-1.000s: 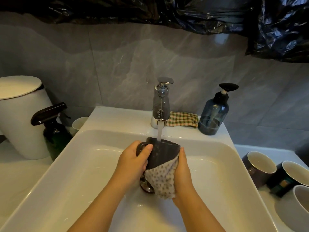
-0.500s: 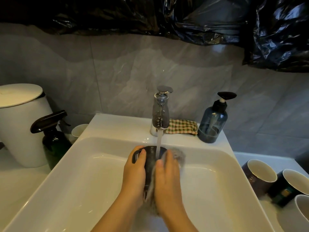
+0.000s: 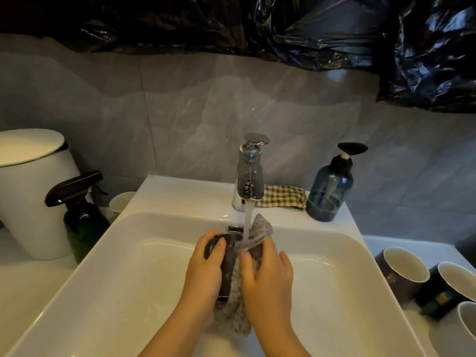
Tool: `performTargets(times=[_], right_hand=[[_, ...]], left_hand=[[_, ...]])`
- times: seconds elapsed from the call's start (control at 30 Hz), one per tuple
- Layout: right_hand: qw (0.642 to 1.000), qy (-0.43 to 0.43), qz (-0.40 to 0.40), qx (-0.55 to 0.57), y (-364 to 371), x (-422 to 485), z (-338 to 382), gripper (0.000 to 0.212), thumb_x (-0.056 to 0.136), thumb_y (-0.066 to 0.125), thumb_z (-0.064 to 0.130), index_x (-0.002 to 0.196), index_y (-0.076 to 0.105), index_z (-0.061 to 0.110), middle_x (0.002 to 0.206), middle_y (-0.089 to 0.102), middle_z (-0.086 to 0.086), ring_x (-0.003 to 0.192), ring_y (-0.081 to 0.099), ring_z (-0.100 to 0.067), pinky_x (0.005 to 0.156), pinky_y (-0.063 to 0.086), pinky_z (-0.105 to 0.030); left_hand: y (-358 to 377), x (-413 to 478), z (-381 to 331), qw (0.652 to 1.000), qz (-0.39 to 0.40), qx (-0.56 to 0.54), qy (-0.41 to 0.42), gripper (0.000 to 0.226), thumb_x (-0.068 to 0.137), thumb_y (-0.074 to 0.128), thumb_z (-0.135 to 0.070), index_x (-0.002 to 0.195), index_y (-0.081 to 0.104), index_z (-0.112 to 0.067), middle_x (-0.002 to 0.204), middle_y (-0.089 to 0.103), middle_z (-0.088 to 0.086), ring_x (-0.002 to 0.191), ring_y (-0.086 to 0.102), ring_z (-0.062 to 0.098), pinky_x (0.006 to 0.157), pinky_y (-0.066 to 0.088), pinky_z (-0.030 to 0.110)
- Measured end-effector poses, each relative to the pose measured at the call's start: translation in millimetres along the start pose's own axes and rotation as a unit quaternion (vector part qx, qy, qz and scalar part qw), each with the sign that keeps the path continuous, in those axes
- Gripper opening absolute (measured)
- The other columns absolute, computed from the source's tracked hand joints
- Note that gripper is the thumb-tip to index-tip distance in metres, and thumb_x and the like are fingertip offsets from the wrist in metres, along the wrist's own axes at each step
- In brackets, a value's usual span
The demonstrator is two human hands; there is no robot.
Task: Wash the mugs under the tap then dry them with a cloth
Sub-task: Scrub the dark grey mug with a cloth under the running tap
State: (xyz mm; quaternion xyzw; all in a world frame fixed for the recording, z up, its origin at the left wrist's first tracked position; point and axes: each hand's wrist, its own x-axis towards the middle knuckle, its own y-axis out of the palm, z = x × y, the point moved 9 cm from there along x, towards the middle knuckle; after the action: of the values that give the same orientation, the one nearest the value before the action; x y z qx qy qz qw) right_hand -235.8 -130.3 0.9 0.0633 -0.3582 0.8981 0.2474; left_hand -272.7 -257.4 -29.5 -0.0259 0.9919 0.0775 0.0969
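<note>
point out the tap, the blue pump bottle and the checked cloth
tap (image 3: pixel 249 176), head view, on the front of its spout
blue pump bottle (image 3: pixel 329 191), head view, on its clear body
checked cloth (image 3: pixel 283 197), head view, middle of the fabric

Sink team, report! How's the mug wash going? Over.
Left hand grips mug. Right hand holds cloth against it, under running tap. Nothing in the way.

left hand (image 3: pixel 206 271): fingers curled, gripping | right hand (image 3: pixel 268 279): thumb and fingers wrapped
</note>
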Motion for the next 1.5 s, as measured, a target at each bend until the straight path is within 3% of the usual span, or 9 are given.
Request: performTargets(times=[0.1, 0.23, 0.47, 0.63, 0.77, 0.97, 1.2, 1.37, 1.5], right_hand=[[0.991, -0.067, -0.079, -0.090, -18, 3, 10, 0.006, 0.082, 0.064, 0.025, 0.079, 0.061, 0.021, 0.068, 0.057, 0.009, 0.071, 0.050, -0.018, 0.067, 0.042, -0.035], [0.987, 0.096, 0.035, -0.127, -22, 13, -24, 0.044, 0.092, 0.042, 0.053, 0.060, 0.043, 0.024, 0.059, 0.052, 0.007, 0.066, 0.049, -0.014, 0.078, 0.031, -0.032], [0.930, 0.156, 0.054, 0.328, -20, 14, -15, 0.013, 0.089, 0.060, 0.024, 0.092, 0.048, 0.027, 0.071, 0.060, -0.003, 0.069, 0.057, -0.015, 0.062, 0.049, -0.025], [0.991, -0.074, 0.034, 0.107, 1, 9, 21, 0.008, 0.083, 0.052, 0.044, 0.081, 0.060, 0.045, 0.095, 0.051, 0.035, 0.096, 0.045, 0.004, 0.082, 0.037, -0.016], [0.990, 0.069, 0.081, 0.087, 17, 13, -5, 0.030, 0.079, 0.030, 0.061, 0.105, 0.044, 0.057, 0.152, 0.016, 0.017, 0.138, 0.017, -0.008, 0.114, 0.017, -0.036], [0.985, -0.040, 0.164, 0.030, 37, -11, 16, 0.049, 0.092, 0.010, 0.051, 0.141, 0.005, 0.049, 0.138, -0.022, 0.033, 0.138, -0.015, 0.004, 0.116, 0.003, -0.024], [0.961, 0.128, 0.099, 0.224, 33, 5, -22, 0.046, 0.099, 0.027, 0.045, 0.144, 0.023, 0.039, 0.150, 0.030, 0.014, 0.132, 0.031, -0.002, 0.112, 0.027, -0.027], [0.997, -0.072, 0.018, 0.034, 15, -3, 4, 0.043, 0.097, 0.043, 0.026, 0.140, 0.040, 0.030, 0.142, 0.033, 0.020, 0.122, 0.032, 0.004, 0.109, 0.029, -0.025], [0.986, -0.108, -0.125, 0.028, -16, 9, 0, 0.021, 0.073, 0.054, 0.050, 0.084, 0.062, 0.033, 0.091, 0.057, 0.015, 0.090, 0.043, -0.003, 0.079, 0.036, -0.021]], left_hand=[[-3, 1, 1, 1.000, -0.016, -0.006, -0.008, 0.016, 0.098, 0.046, -0.026, 0.097, 0.060, -0.032, 0.099, 0.065, 0.000, 0.089, 0.063, 0.020, 0.064, 0.048, 0.028], [-6, 3, 4, 0.999, -0.022, -0.001, -0.024, 0.015, 0.098, 0.046, -0.027, 0.099, 0.060, -0.031, 0.103, 0.064, 0.004, 0.092, 0.063, 0.025, 0.067, 0.052, 0.033], [-2, 4, 6, 1.000, -0.021, 0.013, -0.012, 0.014, 0.098, 0.045, -0.027, 0.100, 0.058, -0.030, 0.099, 0.063, 0.002, 0.087, 0.062, 0.021, 0.065, 0.050, 0.029], [3, 1, 7, 0.999, -0.010, -0.036, -0.029, 0.014, 0.097, 0.048, -0.023, 0.100, 0.061, -0.025, 0.095, 0.068, 0.004, 0.085, 0.066, 0.021, 0.066, 0.053, 0.032], [4, 0, 6, 1.000, -0.013, -0.002, -0.002, 0.014, 0.097, 0.049, -0.023, 0.098, 0.061, -0.029, 0.095, 0.067, 0.000, 0.083, 0.064, 0.017, 0.061, 0.047, 0.025], [0, 2, 7, 0.999, -0.022, -0.032, -0.012, 0.018, 0.098, 0.046, -0.025, 0.104, 0.062, -0.022, 0.103, 0.068, 0.003, 0.096, 0.064, 0.019, 0.077, 0.050, 0.031], [-2, 3, -2, 0.999, -0.022, -0.012, 0.026, 0.016, 0.097, 0.047, -0.022, 0.099, 0.060, -0.030, 0.098, 0.065, -0.003, 0.086, 0.063, 0.015, 0.062, 0.050, 0.024], [-6, 4, 3, 0.999, -0.051, -0.012, 0.014, 0.014, 0.098, 0.046, -0.023, 0.097, 0.059, -0.029, 0.099, 0.064, 0.001, 0.089, 0.063, 0.019, 0.071, 0.052, 0.032], [-2, 5, 5, 1.000, -0.012, -0.013, -0.002, 0.014, 0.096, 0.049, -0.024, 0.097, 0.062, -0.030, 0.097, 0.067, 0.004, 0.087, 0.066, 0.023, 0.071, 0.053, 0.035]])
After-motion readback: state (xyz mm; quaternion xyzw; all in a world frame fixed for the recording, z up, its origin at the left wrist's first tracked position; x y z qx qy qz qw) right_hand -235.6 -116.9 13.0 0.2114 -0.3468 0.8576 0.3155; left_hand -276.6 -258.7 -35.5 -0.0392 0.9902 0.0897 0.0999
